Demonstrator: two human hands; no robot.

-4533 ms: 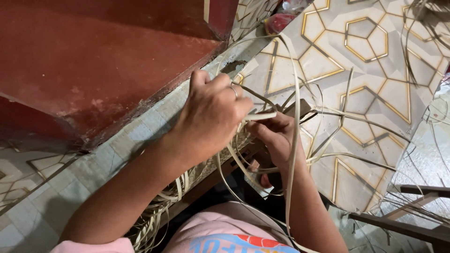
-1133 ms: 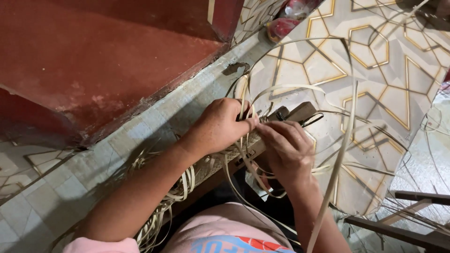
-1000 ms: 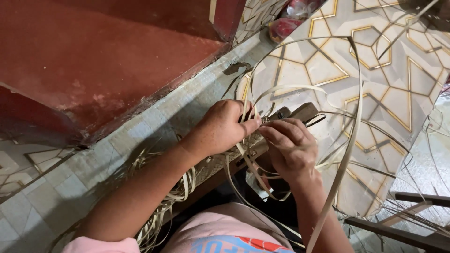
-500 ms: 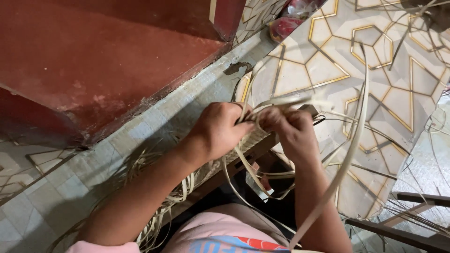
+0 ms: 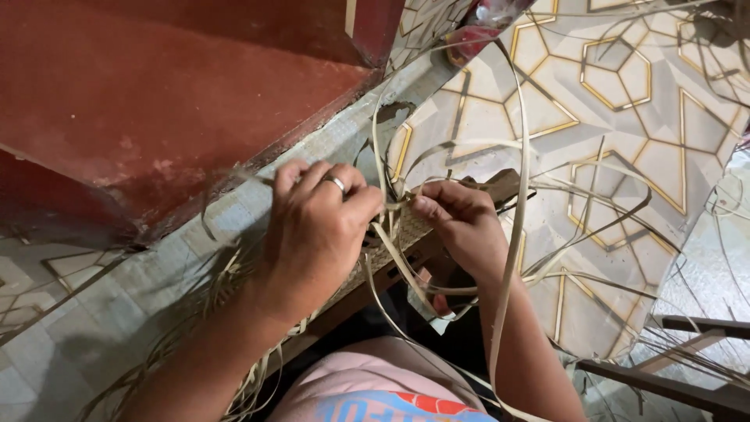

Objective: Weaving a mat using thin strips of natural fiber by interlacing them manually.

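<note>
My left hand (image 5: 316, 230), with a ring on one finger, presses down on a band of woven pale strips (image 5: 394, 238) that lies along a dark wooden bar (image 5: 500, 186). My right hand (image 5: 462, 227) pinches the strips at the weave's edge, fingertips nearly meeting those of the left hand. Long loose strips (image 5: 522, 141) arc up from between the hands and curl over the tiled floor. More loose strips (image 5: 203, 328) trail under my left forearm.
A red-painted step (image 5: 156, 101) fills the upper left, edged by a pale tiled ledge (image 5: 234, 215). The floor (image 5: 625, 117) has grey tiles with gold geometric lines. A red object (image 5: 476, 35) lies at the top. Dark wooden slats (image 5: 672, 375) sit at lower right.
Both hands have come together over the weave. The right hand rose from beside the bar to the strip ends, and the long loose strip swung from right of the hands to arc over them.
</note>
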